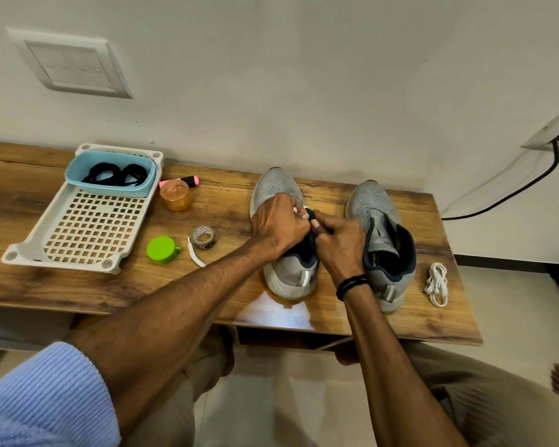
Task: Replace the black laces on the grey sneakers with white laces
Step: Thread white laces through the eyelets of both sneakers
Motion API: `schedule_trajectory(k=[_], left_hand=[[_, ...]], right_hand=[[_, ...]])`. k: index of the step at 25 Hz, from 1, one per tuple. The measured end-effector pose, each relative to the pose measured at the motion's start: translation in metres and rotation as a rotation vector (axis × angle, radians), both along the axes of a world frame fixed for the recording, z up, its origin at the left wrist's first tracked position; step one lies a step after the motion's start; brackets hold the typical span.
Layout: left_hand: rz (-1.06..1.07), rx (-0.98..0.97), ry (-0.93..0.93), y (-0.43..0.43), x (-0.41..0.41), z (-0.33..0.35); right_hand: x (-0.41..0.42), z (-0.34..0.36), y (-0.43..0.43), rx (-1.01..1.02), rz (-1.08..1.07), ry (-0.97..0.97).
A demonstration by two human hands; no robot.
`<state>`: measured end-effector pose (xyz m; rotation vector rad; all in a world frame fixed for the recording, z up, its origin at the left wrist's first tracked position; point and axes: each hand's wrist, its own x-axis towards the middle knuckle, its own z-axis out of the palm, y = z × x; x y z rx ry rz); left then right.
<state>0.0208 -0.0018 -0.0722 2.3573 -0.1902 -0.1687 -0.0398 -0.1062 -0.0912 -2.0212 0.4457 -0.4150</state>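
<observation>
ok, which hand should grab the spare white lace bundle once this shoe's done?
Probably the right hand. The white lace bundle lies beyond the right sneaker, on that hand's side; the left hand would have to cross both sneakers.

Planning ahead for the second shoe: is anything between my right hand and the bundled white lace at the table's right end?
Yes. The second sneaker stands between your right hand, busy at the first sneaker, and the white lace bundle. Nothing visible lies on the bundle itself.
</observation>
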Motion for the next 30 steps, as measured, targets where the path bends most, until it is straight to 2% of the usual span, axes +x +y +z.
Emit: schedule_trajectory(k=[3, 5, 8, 11, 13, 14, 15, 17, 18, 19, 20, 22, 24, 26, 27, 30], left_hand=[[-0.063, 0.018, -0.016, 0.007, 0.005, 0.004], [-0.083, 0.009, -0.047, 0.012, 0.004, 0.006], [-0.139, 0.060, -0.151, 0.019, 0.000, 0.007], [-0.165, 0.293, -0.349, 0.025, -0.004, 0.008], [-0.093, 0.386, -0.347, 0.029, -0.005, 0.006], [-0.057, 0.379, -0.282, 0.032, -0.005, 0.004], [-0.026, 0.344, -0.198, 0.037, -0.005, 0.002], [0.013, 0.272, -0.084, 0.043, -0.004, -0.002], [0.017, 0.252, -0.074, 0.043, -0.005, -0.002], [0.015, 0.241, -0.079, 0.041, -0.007, -0.001], [0.009, 0.238, -0.086, 0.037, -0.009, 0.000], [0.028, 0.244, -0.096, 0.029, -0.011, 0.002], [0.051, 0.249, -0.088, 0.028, -0.009, 0.003], [0.051, 0.259, -0.090, 0.030, -0.007, 0.000], [0.055, 0.270, -0.097, 0.032, -0.007, -0.001], [0.052, 0.311, -0.132, 0.034, -0.005, -0.003]], right_hand=[[0.001, -0.001, -0.003, 0.548, 0.030, 0.019], [0.006, -0.004, 0.001, 0.626, -0.002, 0.053], [0.015, -0.004, 0.006, 0.537, -0.095, 0.055], [0.023, -0.005, 0.010, 0.212, -0.088, 0.164], [0.020, -0.003, 0.012, 0.101, -0.119, 0.257], [0.018, 0.004, 0.011, 0.144, -0.187, 0.219], [0.017, 0.013, 0.004, 0.277, -0.297, 0.112], [0.013, 0.048, -0.019, 0.711, -0.554, -0.285], [0.012, 0.067, -0.030, 0.835, -0.604, -0.458], [0.010, 0.083, -0.038, 0.802, -0.594, -0.543], [0.008, 0.096, -0.040, 0.626, -0.558, -0.519], [0.009, 0.097, -0.034, 0.115, -0.374, -0.266], [0.007, 0.082, -0.024, -0.187, -0.145, 0.079], [0.003, 0.065, -0.020, -0.283, 0.052, 0.389], [0.003, 0.057, -0.018, -0.294, 0.118, 0.479], [0.003, 0.045, -0.014, -0.262, 0.101, 0.508]])
